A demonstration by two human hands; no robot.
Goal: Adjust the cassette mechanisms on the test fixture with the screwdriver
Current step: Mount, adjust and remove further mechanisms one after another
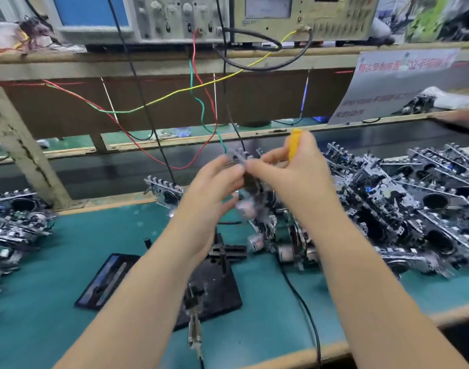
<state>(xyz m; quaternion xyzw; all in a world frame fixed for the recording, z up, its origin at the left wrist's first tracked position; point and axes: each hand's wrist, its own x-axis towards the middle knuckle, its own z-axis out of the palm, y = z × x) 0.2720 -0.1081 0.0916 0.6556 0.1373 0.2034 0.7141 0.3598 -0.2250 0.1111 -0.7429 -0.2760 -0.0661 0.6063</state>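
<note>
1. The cassette mechanism (pixel 250 182) in hand is a dark metal-and-plastic assembly with a toothed grey edge at its top; motion blur hides finer detail. It is held in the air above the test fixture (pixel 214 286), a black plate on the green mat (pixel 68 262).
2. The screwdriver (pixel 294 145) has a yellow handle; its blade is hidden.
3. Counts: one fixture, one screwdriver, one mechanism in hand. A large heap of mechanisms (pixel 403 209) lies right of the fixture and a smaller group (pixel 18 222) left of it; neither can be counted exactly.
4. The left hand (pixel 214 187) is raised, fingers curled, pinching the mechanism's upper left edge.
5. The right hand (pixel 289 171) is raised, holding the screwdriver handle upright while its fingertips touch the mechanism's top.
</note>
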